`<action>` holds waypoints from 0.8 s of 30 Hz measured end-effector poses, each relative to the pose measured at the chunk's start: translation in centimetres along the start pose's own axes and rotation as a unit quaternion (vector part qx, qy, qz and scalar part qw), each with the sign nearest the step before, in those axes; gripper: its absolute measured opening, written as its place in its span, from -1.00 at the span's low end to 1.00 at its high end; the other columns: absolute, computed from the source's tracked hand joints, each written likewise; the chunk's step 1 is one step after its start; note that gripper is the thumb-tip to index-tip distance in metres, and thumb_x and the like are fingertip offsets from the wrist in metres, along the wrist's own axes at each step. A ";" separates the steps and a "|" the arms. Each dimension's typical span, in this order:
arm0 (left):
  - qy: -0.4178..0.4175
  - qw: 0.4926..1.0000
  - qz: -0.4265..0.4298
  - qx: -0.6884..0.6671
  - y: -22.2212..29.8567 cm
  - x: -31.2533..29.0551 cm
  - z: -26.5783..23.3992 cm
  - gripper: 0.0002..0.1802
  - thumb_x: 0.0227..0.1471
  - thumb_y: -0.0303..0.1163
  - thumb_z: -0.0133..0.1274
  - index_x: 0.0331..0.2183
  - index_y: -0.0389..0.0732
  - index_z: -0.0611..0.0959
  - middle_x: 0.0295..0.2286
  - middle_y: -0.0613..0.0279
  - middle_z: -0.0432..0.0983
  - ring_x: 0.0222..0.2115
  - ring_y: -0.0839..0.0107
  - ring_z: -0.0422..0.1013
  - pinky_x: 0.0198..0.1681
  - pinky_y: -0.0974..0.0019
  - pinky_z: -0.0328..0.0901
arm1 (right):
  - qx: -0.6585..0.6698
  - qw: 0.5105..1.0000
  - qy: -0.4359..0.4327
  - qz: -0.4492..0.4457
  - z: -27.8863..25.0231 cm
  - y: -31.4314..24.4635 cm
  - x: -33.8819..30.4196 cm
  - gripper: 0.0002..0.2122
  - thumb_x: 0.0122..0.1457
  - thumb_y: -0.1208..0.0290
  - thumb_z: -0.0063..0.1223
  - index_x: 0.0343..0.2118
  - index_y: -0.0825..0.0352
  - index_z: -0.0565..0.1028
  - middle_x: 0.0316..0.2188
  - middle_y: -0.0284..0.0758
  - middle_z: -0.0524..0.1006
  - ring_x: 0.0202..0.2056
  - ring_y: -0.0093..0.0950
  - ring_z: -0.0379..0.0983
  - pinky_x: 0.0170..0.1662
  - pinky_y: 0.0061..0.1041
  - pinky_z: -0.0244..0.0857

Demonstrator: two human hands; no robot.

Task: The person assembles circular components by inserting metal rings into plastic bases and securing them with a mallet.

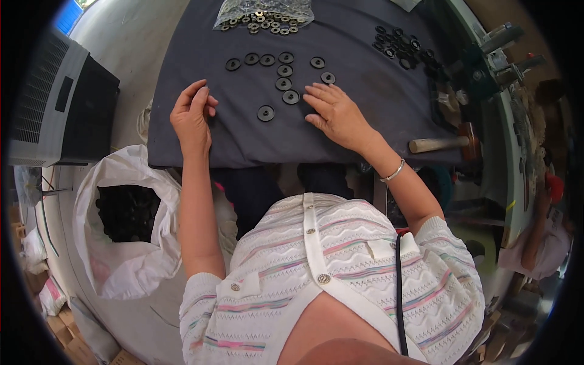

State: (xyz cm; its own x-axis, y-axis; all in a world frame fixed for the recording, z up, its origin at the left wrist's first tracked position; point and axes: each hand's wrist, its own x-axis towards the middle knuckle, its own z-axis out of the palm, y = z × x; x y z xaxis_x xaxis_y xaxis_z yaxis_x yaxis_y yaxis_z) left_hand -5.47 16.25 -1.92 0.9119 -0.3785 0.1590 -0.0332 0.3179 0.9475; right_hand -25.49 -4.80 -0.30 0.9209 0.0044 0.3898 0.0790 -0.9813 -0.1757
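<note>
Several round black discs (266, 113), each with a small raised centre, lie spread over the dark grey cloth of the table (225, 137) in front of me. My left hand (193, 115) is above the table's left part, with thumb and fingers curled together; whatever they may hold is hidden. To its right and farther off lies the row of discs. My right hand (336, 115) is palm down with the fingers apart and nothing in it. Its fingertips are just right of one black disc (291, 97) and below another (328, 78).
Small metal rings (277, 27) spill from a clear plastic bag (264, 8) at the far edge. Black rings (401, 45) lie far right. A wooden-handled mallet (435, 145) rests near right. A white sack (164, 213) of black parts stands left, below a grey appliance (58, 97). Another person (535, 243) is at right.
</note>
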 end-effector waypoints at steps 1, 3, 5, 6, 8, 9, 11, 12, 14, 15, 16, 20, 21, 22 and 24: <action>0.013 0.999 -0.011 -0.046 0.3 -0.8 -0.1 -0.80 -0.02 -0.54 0.07 -0.28 -0.38 0.57 -0.47 0.18 0.47 -0.56 0.55 0.38 -0.56 0.57 0.23 | -0.002 1.000 0.002 0.001 0.4 -0.2 -0.7 -0.66 0.04 0.34 0.07 -0.12 0.37 0.42 -0.03 -0.20 0.40 0.04 -0.25 0.27 0.11 -0.26 0.11; 0.026 0.995 -0.023 -0.092 0.7 -2.1 -0.3 -0.79 -0.01 -0.55 0.06 -0.27 -0.40 0.56 -0.47 0.16 0.47 -0.56 0.54 0.39 -0.58 0.56 0.22 | -0.034 0.998 -0.049 0.015 1.0 -0.7 -2.0 -0.61 0.11 0.30 -0.01 -0.02 0.36 0.35 0.05 -0.17 0.31 0.12 -0.25 0.18 0.17 -0.23 0.02; 0.025 0.991 -0.036 -0.127 0.9 -3.2 -0.5 -0.78 0.02 -0.53 0.01 -0.24 -0.41 0.53 -0.46 0.12 0.48 -0.56 0.48 0.40 -0.58 0.53 0.24 | -0.027 0.998 -0.052 0.026 0.7 -0.3 -2.0 -0.62 0.14 0.36 -0.06 0.03 0.35 0.31 0.07 -0.15 0.28 0.14 -0.24 0.15 0.19 -0.24 -0.01; 0.022 0.991 -0.038 -0.125 1.1 -3.8 -0.5 -0.78 0.02 -0.53 0.01 -0.24 -0.41 0.53 -0.46 0.12 0.48 -0.56 0.48 0.40 -0.58 0.53 0.24 | 0.057 0.996 0.022 0.064 0.5 0.4 -1.9 -0.63 0.14 0.39 -0.08 0.03 0.36 0.31 0.06 -0.14 0.30 0.12 -0.22 0.18 0.17 -0.27 0.03; 0.028 0.975 -0.070 -0.210 1.7 -5.0 -0.7 -0.76 0.03 -0.52 -0.02 -0.22 -0.41 0.51 -0.44 0.09 0.49 -0.55 0.43 0.41 -0.57 0.49 0.25 | 0.178 0.966 0.129 0.137 -1.0 1.1 -1.3 -0.65 0.14 0.49 -0.11 0.02 0.37 0.30 -0.04 -0.12 0.38 0.00 -0.18 0.30 0.04 -0.37 0.20; 0.028 0.975 -0.071 -0.209 1.6 -5.4 -0.7 -0.76 0.03 -0.52 -0.02 -0.22 -0.41 0.51 -0.44 0.09 0.49 -0.55 0.43 0.41 -0.57 0.49 0.25 | 0.202 0.953 0.111 0.198 -1.7 1.5 -1.1 -0.68 0.11 0.51 -0.06 -0.03 0.38 0.35 -0.13 -0.15 0.43 -0.14 -0.20 0.38 -0.09 -0.39 0.29; 0.010 0.970 -0.094 -0.224 1.4 -6.3 -0.6 -0.76 0.04 -0.51 -0.04 -0.22 -0.41 0.51 -0.42 0.07 0.49 -0.54 0.39 0.42 -0.56 0.46 0.27 | 0.137 0.974 0.115 0.142 -1.7 2.4 -1.5 -0.67 0.07 0.50 0.02 -0.06 0.38 0.40 -0.16 -0.20 0.45 -0.20 -0.30 0.40 -0.12 -0.44 0.27; 0.011 0.970 -0.093 -0.224 1.4 -6.8 -0.5 -0.76 0.04 -0.51 -0.04 -0.22 -0.41 0.51 -0.42 0.07 0.49 -0.54 0.39 0.42 -0.56 0.46 0.27 | 0.137 0.974 0.115 0.142 -1.5 1.9 -1.6 -0.67 0.07 0.50 0.02 -0.06 0.38 0.40 -0.16 -0.20 0.45 -0.20 -0.30 0.40 -0.12 -0.44 0.27; -0.006 0.969 -0.098 -0.226 1.4 -7.6 -0.1 -0.77 0.03 -0.53 -0.05 -0.22 -0.41 0.51 -0.42 0.07 0.49 -0.53 0.40 0.43 -0.55 0.47 0.28 | 0.073 0.991 0.060 0.099 -1.1 0.4 -1.7 -0.68 -0.02 0.50 0.11 -0.15 0.37 0.45 -0.23 -0.23 0.45 -0.22 -0.29 0.38 -0.15 -0.40 0.29; -0.006 0.969 -0.097 -0.226 1.3 -7.9 0.0 -0.77 0.03 -0.53 -0.05 -0.22 -0.41 0.51 -0.42 0.07 0.49 -0.53 0.40 0.43 -0.55 0.47 0.28 | 0.073 0.991 0.061 0.098 -0.6 0.2 -1.6 -0.68 -0.02 0.50 0.11 -0.15 0.37 0.45 -0.23 -0.23 0.45 -0.22 -0.29 0.38 -0.15 -0.40 0.29; -0.012 0.968 -0.105 -0.228 1.1 -8.2 0.1 -0.76 0.03 -0.53 -0.05 -0.22 -0.41 0.51 -0.42 0.07 0.49 -0.53 0.40 0.43 -0.55 0.47 0.28 | 0.033 0.994 0.051 0.093 0.1 0.1 -1.6 -0.69 -0.05 0.47 0.13 -0.18 0.37 0.45 -0.27 -0.24 0.44 -0.24 -0.28 0.37 -0.17 -0.38 0.29; -0.037 0.958 -0.137 -0.248 1.5 -9.5 1.6 -0.77 0.03 -0.52 -0.05 -0.23 -0.41 0.51 -0.42 0.08 0.49 -0.53 0.41 0.42 -0.54 0.48 0.27 | 0.009 0.991 0.022 0.129 0.2 0.0 -1.0 -0.70 -0.10 0.45 0.16 -0.25 0.36 0.47 -0.35 -0.22 0.41 -0.29 -0.27 0.35 -0.21 -0.37 0.29; -0.052 0.950 -0.160 -0.265 1.6 -9.7 2.1 -0.78 0.03 -0.52 -0.05 -0.24 -0.41 0.52 -0.43 0.08 0.49 -0.53 0.42 0.41 -0.54 0.48 0.26 | 0.017 0.986 -0.009 0.168 -0.1 0.0 -0.8 -0.71 -0.10 0.45 0.15 -0.25 0.37 0.47 -0.36 -0.20 0.41 -0.30 -0.27 0.36 -0.21 -0.38 0.30; -0.066 0.954 -0.160 -0.244 1.5 -10.0 2.4 -0.76 0.00 -0.55 -0.03 -0.22 -0.40 0.52 -0.40 0.12 0.48 -0.53 0.45 0.41 -0.52 0.50 0.26 | 0.013 0.985 -0.004 0.170 -0.4 -0.2 -0.7 -0.71 -0.10 0.45 0.15 -0.25 0.37 0.47 -0.36 -0.20 0.41 -0.30 -0.27 0.36 -0.21 -0.38 0.30; -0.075 0.978 -0.118 -0.154 1.6 -10.9 3.6 -0.73 -0.02 -0.56 0.00 -0.20 -0.37 0.51 -0.38 0.14 0.47 -0.50 0.46 0.41 -0.51 0.50 0.26 | 0.174 0.959 0.029 0.222 -0.7 -1.4 -0.6 -0.74 -0.05 0.47 0.08 -0.25 0.39 0.46 -0.41 -0.22 0.43 -0.36 -0.37 0.41 -0.25 -0.44 0.32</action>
State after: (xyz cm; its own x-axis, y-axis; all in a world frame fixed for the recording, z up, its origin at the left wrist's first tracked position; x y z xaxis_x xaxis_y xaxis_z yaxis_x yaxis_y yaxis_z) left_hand -16.95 17.72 -1.17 0.8084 -0.5886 0.0066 0.3165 0.4442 0.8382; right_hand -26.41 -3.60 0.39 0.8713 -0.4192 0.2551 -0.1833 -0.7603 -0.6232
